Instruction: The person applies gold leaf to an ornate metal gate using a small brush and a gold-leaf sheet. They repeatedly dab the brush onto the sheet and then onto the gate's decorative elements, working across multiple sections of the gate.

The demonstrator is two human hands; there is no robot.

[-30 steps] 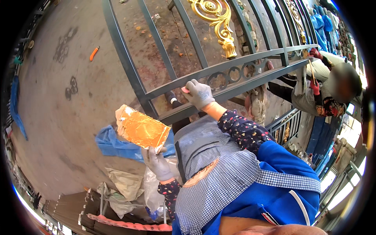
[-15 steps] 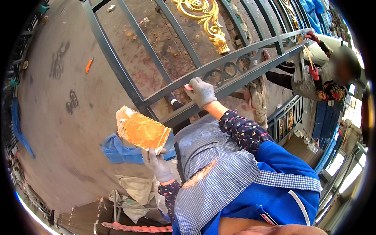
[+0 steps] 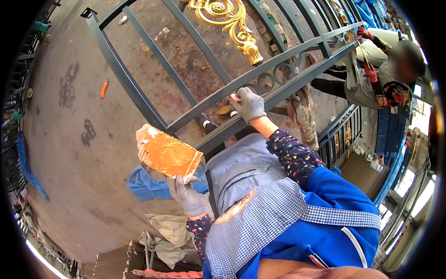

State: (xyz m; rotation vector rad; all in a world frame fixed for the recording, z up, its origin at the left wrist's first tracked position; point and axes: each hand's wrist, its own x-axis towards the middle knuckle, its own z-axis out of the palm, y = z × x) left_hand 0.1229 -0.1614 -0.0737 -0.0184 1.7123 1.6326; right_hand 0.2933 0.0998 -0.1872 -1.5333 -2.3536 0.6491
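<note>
A flat, orange-gold slab with a ragged pale end (image 3: 169, 151) is pinched at its lower corner by my left hand (image 3: 186, 195), in a grey glove. My right hand (image 3: 251, 104), also grey-gloved, is closed at the dark metal fence panel (image 3: 274, 102), over its lower rails just left of the small ring scrolls. Something small and pink (image 3: 236, 98) shows at its fingertips; its kind I cannot make out. Gold scrollwork ornament (image 3: 239, 35) sits between the upright bars beyond this hand.
At the right, a co-worker's red-gloved hand (image 3: 370, 73) holds a thin stick by the same panel. A wooden post (image 3: 304, 118) stands below the rails. An orange-handled tool (image 3: 104, 88) lies on the floor at left. Blue plastic (image 3: 148, 183) lies behind the slab.
My right hand has slid rightward along the rail toward the ring scrolls. The view has shifted slightly, and my left hand still holds the slab in nearly the same place.
</note>
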